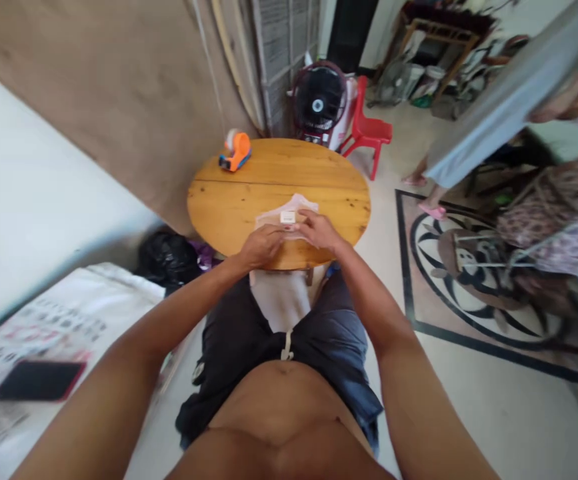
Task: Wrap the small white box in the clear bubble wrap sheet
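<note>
A small white box (287,217) with faint dark print is over a thin, pale pink, see-through sheet or bag (296,202) near the front of an oval wooden table (279,160). My right hand (317,230) curls in from the right, index finger and thumb closed at the box's right side. From the left comes my left hand (263,245), its fingertips pressed together just below the box's front edge. Whatever lies between those left fingertips is too small to make out. Part of the sheet is hidden beneath both hands.
An orange tape dispenser (239,152) stands at the table's back left. Behind are a fan (317,103) and a red chair (371,128). At left, a phone (39,380) lies on a white printed sack (113,287) near a black bag (166,260). Another person (509,107) is at right.
</note>
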Tool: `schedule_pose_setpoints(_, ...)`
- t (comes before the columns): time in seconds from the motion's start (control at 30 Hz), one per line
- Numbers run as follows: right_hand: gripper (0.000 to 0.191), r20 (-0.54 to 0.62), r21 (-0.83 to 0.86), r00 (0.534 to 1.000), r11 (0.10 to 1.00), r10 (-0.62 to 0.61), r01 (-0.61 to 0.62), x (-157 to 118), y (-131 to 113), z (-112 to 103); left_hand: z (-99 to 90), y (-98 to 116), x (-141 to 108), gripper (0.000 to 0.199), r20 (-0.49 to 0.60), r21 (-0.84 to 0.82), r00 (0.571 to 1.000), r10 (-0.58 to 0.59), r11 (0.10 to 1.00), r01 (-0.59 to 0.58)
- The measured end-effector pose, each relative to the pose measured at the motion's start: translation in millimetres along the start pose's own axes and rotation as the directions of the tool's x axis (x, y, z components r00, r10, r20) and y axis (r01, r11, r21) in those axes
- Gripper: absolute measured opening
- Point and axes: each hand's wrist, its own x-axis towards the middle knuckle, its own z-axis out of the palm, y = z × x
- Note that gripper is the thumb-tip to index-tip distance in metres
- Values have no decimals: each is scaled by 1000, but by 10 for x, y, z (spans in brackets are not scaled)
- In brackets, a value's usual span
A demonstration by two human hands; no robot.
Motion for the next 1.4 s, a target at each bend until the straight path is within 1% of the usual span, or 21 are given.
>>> schedule_pose_setpoints(0.07, 60, -9, 20, 999, 999, -50, 50, -19, -11, -33, -33, -22, 49, 34, -23, -3, 1000, 7, 1000, -7)
schedule_pose_setpoints(0.17, 62, 7, 3, 997, 997, -79, 79, -28, -45, -85, -61, -42, 124, 33, -39, 2, 999, 12, 1000, -12)
schedule_pose_setpoints(0.23, 65, 17, 4, 996, 996, -93, 93, -35, -72, -114, -61, -54, 174, 32, -42, 13, 999, -15, 1000, 16)
schedule_pose_setpoints(0.37, 73, 44, 72, 992, 991, -120, 117, -49, -105, -153, -41, -114, 274, 31, -23, -2, 997, -69, 998, 69)
schedule_pose_setpoints(0.43, 72, 74, 76, 990, 990, -120, 115, -38, -111, -162, -37, -159, 327, 30, -24, -29, 995, -96, 995, 96)
schedule_pose_setpoints(0.53, 63, 65, -15, 993, 995, -102, 104, 12, -120, -162, -49, -224, 413, 30, -31, -69, 990, -135, 989, 133)
schedule_pose_setpoints(0.67, 32, 4, -126, 996, 988, -94, 94, 117, -162, -144, -92, -281, 544, 30, -17, -80, 988, -151, 986, 149)
schedule_pose_setpoints(0.7, 28, -11, -133, 996, 988, -86, 84, 144, -176, -136, -104, -288, 578, 30, -7, -76, 988, -151, 986, 150)
schedule_pose_setpoints(0.8, 30, -72, -107, 997, 994, -25, 17, 220, -208, -101, -132, -306, 679, 30, 29, -71, 984, -176, 982, 177)
schedule_pose_setpoints(0.9, 32, -139, -60, 988, 995, 66, -75, 294, -186, -54, -133, -332, 764, 29, 43, -102, 969, -244, 963, 247)
schedule_pose_setpoints(1.03, 30, -202, -17, 965, 985, 166, -173, 386, -83, 1, -102, -386, 826, 24, 31, -162, 937, -348, 923, 349)
schedule_pose_setpoints(1.2, 23, -193, -17, 943, 960, 270, -279, 466, 4, 20, -43, -475, 837, 21, 37, -219, 904, -426, 879, 423)
schedule_pose_setpoints(1.3, 20, -184, -44, 936, 949, 300, -313, 495, 14, 26, 7, -527, 839, 20, 47, -235, 887, -459, 858, 456)
schedule_pose_setpoints(1.4, 18, -171, -67, 935, 943, 312, -327, 510, 24, 40, 49, -562, 851, 20, 36, -221, 876, -481, 851, 476)
